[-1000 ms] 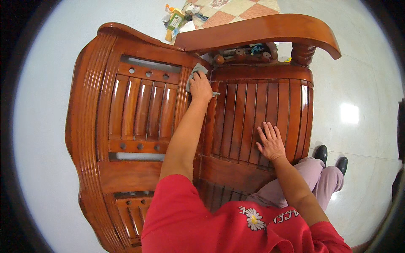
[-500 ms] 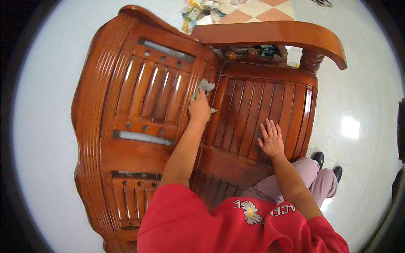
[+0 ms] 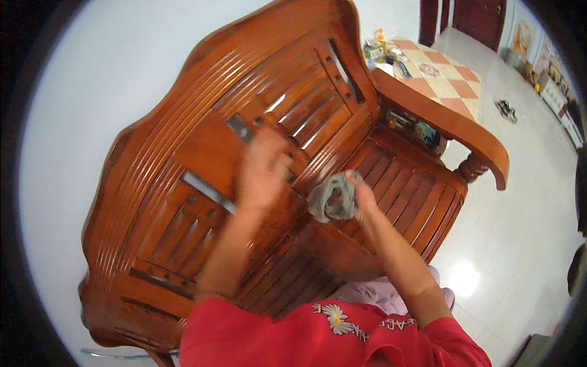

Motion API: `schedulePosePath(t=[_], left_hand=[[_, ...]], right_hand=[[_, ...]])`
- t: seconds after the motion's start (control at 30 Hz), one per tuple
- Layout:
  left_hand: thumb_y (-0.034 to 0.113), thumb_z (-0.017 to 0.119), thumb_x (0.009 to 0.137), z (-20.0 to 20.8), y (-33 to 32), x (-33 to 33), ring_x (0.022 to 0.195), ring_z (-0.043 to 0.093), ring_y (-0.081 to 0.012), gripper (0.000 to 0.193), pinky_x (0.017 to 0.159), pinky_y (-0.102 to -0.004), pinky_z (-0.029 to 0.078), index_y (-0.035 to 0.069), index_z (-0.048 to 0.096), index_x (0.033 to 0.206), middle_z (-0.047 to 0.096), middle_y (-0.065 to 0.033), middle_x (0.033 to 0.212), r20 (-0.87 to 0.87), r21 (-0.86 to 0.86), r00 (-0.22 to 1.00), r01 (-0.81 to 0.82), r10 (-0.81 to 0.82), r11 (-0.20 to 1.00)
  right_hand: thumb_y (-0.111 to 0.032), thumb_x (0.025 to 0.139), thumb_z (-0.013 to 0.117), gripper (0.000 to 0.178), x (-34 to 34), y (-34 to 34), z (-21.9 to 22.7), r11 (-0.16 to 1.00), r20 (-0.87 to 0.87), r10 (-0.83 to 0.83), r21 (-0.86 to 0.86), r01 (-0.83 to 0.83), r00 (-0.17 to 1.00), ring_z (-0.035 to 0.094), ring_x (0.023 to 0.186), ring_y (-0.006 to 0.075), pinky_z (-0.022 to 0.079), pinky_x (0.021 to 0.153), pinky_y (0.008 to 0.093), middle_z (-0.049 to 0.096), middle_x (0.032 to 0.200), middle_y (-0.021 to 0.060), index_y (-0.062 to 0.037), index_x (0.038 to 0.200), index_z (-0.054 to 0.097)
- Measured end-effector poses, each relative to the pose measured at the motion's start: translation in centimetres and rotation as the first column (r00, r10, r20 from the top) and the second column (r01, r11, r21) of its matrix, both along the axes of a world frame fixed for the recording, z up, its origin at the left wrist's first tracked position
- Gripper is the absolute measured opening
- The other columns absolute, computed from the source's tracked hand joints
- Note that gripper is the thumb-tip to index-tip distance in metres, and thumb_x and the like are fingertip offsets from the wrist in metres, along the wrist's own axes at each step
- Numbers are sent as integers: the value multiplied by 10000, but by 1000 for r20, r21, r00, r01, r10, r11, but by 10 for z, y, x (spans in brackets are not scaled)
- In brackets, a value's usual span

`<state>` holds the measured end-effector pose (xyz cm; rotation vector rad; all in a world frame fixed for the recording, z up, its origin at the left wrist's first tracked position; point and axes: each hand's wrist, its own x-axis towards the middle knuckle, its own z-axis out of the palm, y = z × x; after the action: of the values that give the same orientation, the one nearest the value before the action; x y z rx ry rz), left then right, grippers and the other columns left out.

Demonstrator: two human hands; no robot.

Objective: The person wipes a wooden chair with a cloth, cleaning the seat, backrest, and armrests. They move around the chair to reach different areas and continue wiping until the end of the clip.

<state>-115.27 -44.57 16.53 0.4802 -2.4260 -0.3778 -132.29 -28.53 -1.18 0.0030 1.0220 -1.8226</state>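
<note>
right hand [image 3: 361,194] clenched round a grey cloth [image 3: 332,198], bunched just over the wooden chair [image 3: 183,153] seat near the backrest. left hand [image 3: 262,172] blurry, fingers loose, up against the back slats. armrest [image 3: 449,125] further off.

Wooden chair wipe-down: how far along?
Done: cannot tell; the wooden chair shows no clear wiped-versus-unwiped line. In hand: right hand holds a grey cloth above the seat slats; left hand, blurred, is at the backrest. Left: unclear.
</note>
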Motion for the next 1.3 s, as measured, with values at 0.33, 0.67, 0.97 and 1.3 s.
schedulePosePath(t=[0.33, 0.67, 0.97, 1.3], left_hand=[[168, 600, 991, 208, -165, 62, 1401, 438, -402, 772, 1150, -462, 396, 138, 161, 1625, 395, -192, 1561, 385, -352, 915, 23, 123, 936], [126, 590, 989, 211, -144, 51, 1115, 619, -444, 808, 938, -507, 527, 147, 101, 1632, 446, -212, 1463, 432, -344, 880, -42, 198, 938], [110, 758, 828, 214, -138, 50, 1098, 634, -431, 1048, 894, -475, 554, 112, 90, 1636, 442, -215, 1469, 410, -407, 852, -149, 326, 901], [114, 838, 747, 207, -131, 58, 1186, 599, -427, 1130, 962, -451, 528, 42, 129, 1623, 467, -238, 1438, 285, -440, 913, -146, 291, 886]], right_hand=[[-297, 1032, 535, 517, 64, -184, 266, 844, -784, -489, -536, -20, 383, 433, 1415, 324, 319, 1178, 412, 498, 1504, 175, -77, 1496, 476], [-327, 933, 617, 301, -92, -301, 300, 776, -794, -605, -574, 263, 51, 652, 878, 309, 532, 797, 459, 703, 910, 125, -33, 926, 680], [-242, 820, 748, 612, 78, -270, 234, 828, -662, -533, -535, -165, -527, 453, 1355, 432, 279, 1190, 597, 558, 1365, 197, -47, 1365, 551], [-600, 1035, 348, 741, -196, -319, 338, 902, -998, 57, 61, 427, 23, 499, 1321, 420, 455, 1058, 512, 470, 1482, 270, -35, 1514, 383]])
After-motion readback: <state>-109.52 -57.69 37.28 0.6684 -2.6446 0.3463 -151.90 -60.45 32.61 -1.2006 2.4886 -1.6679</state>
